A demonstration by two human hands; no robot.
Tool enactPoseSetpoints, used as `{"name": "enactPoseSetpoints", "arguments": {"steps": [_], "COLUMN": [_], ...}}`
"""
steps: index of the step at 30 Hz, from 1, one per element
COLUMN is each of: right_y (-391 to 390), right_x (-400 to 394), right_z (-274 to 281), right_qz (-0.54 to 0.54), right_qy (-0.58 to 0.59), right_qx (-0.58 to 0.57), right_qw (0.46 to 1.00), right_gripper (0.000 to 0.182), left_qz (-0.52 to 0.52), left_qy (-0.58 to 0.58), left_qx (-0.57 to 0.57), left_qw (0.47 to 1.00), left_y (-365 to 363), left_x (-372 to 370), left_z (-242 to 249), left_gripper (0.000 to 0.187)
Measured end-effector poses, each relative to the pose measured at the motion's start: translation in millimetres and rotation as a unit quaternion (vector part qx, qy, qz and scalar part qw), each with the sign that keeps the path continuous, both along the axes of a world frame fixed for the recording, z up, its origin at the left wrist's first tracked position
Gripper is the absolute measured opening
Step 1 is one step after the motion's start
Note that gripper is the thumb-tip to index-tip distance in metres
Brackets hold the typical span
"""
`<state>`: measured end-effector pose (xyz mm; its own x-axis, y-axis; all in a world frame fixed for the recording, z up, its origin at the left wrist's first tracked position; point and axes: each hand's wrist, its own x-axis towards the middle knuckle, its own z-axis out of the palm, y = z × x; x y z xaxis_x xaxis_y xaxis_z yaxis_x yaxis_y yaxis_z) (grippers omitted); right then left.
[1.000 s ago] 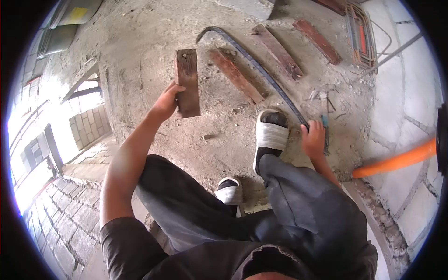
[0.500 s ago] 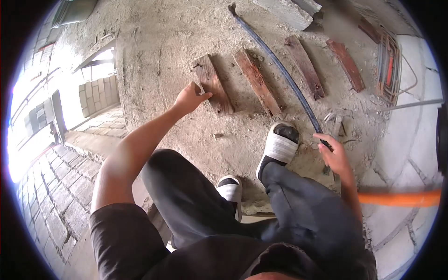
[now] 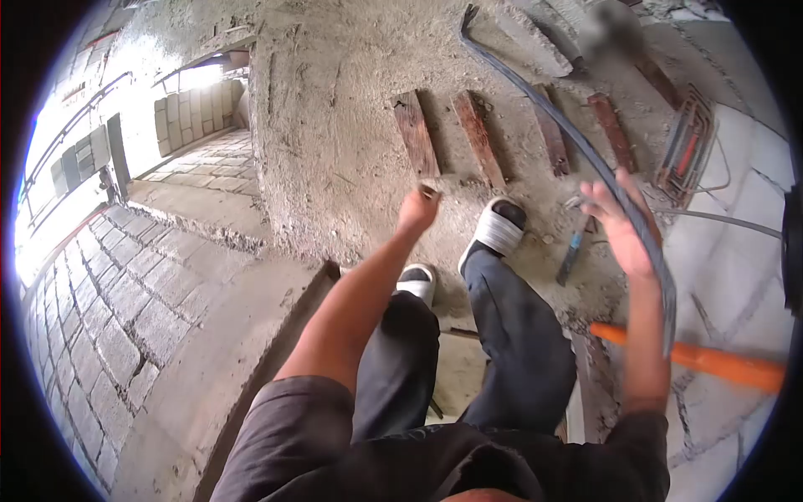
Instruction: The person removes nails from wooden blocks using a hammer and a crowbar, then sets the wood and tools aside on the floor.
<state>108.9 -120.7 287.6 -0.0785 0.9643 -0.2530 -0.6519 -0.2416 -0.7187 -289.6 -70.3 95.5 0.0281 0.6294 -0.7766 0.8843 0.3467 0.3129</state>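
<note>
The right hand [image 3: 621, 227] is raised in front of the body with its fingers curled around a long dark crowbar [image 3: 585, 151], which runs from the hooked end far up on the floor, through the grip, and down past the forearm. The hand is motion-blurred, so how tightly it clamps the bar is hard to judge, but the bar passes through the palm. The left hand [image 3: 417, 207] is lifted above the knee, fingers bunched into a loose fist, pinching something small and dark at the fingertips; what it is cannot be told.

Below the hands stand two feet in white sandals [image 3: 498, 231] on a dusty concrete floor [image 3: 335, 151]. Beyond them lie several reddish wooden planks [image 3: 416, 134] side by side, near one another but apart. A blue-handled tool [image 3: 572, 255] lies just right of the forward sandal. An orange pipe [image 3: 711, 361] crosses the lower right, and a grey block wall [image 3: 736, 251] stands beside it.
</note>
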Motion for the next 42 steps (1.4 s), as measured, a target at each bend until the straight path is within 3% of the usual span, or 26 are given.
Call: {"name": "enactPoseSetpoints", "arguments": {"steps": [1,3,4,5,6,7,8,9,11,12,13,15,16,17,19,21,23,25,26,30,33,35,37,42], "right_y": [18,56,68,84,100,112,122,132,151,166,183,215,229,249,280,280,261,245,235,204,196,198,202,213], "right_x": [-18,-31,-23,-18,-13,-9,-13,-14,-23,-27,-35,-67,-84,-102,-139,-175,-212,-235,-244,-273,-291,-302,-309,-322], "right_z": [21,55,57,72,89,105,116,122,130,134,135,135,141,150,170,208,251,279,290,307,294,283,273,259], "right_qz": [-0.052,-0.052,-0.029,-0.020,-0.002,0.019,-0.015,-0.005,-0.111,-0.104,-0.094,-0.091,-0.081,-0.095,-0.142,-0.166,-0.164,-0.165,-0.155,-0.123,-0.110,-0.108,-0.103,-0.103], "right_qy": [0.055,-0.032,-0.109,-0.110,-0.311,-0.498,-0.591,-0.597,-0.569,-0.535,-0.538,-0.355,-0.357,-0.371,-0.400,-0.430,-0.435,-0.434,-0.427,-0.418,-0.420,-0.420,-0.423,-0.424], "right_qx": [-0.029,0.005,0.012,0.011,-0.083,-0.171,-0.087,-0.079,0.111,0.157,0.162,0.162,0.162,0.129,0.089,-0.031,-0.080,-0.149,-0.153,-0.159,-0.141,-0.123,-0.106,-0.078], "right_qw": [0.997,0.998,0.994,0.994,0.947,0.850,0.802,0.799,0.807,0.823,0.822,0.916,0.917,0.915,0.901,0.887,0.882,0.873,0.878,0.886,0.890,0.893,0.894,0.896], "right_gripper": [0.070,0.079,0.061,0.061,0.046,0.039,0.045,0.045,0.044,0.048,0.048,0.053,0.053,0.053,0.055,0.051,0.049,0.048,0.048,0.047,0.047,0.046,0.046,0.045], "left_qz": [0.023,0.054,0.037,0.018,0.032,0.044,0.061,0.076,0.182,0.189,0.199,0.291,0.286,0.299,0.236,0.195,0.207,0.175,0.192,0.095,0.023,0.022,0.052,0.007], "left_qy": [-0.055,-0.144,-0.174,-0.203,-0.208,-0.213,-0.213,-0.213,-0.203,-0.180,-0.184,-0.212,-0.228,-0.253,-0.268,-0.296,-0.352,-0.392,-0.410,-0.326,-0.308,-0.308,-0.396,-0.386], "left_qx": [-0.092,-0.145,-0.115,-0.082,-0.082,-0.084,-0.099,-0.112,-0.008,0.039,0.039,0.066,0.098,0.085,0.186,0.392,0.474,0.449,0.416,0.448,0.408,0.424,0.416,0.387], "left_qw": [0.994,0.977,0.977,0.976,0.974,0.972,0.970,0.968,0.962,0.965,0.962,0.931,0.926,0.916,0.915,0.849,0.780,0.784,0.788,0.827,0.859,0.851,0.817,0.838], "left_y": [-17,-35,-40,-41,-40,-30,-17,-2,25,41,51,57,55,52,63,85,115,143,154,160,158,163,163,184], "left_x": [14,38,43,48,47,43,37,34,33,36,40,49,56,64,84,100,111,108,111,99,80,65,52,35], "left_z": [26,99,138,174,207,231,252,269,303,325,344,371,376,384,422,465,508,544,556,553,530,522,515,501], "left_gripper": [0.040,0.038,0.036,0.035,0.034,0.034,0.033,0.033,0.031,0.027,0.027,0.025,0.023,0.019,0.027,0.046,0.063,0.074,0.061,0.039,0.036,0.034,0.032,0.029]}}
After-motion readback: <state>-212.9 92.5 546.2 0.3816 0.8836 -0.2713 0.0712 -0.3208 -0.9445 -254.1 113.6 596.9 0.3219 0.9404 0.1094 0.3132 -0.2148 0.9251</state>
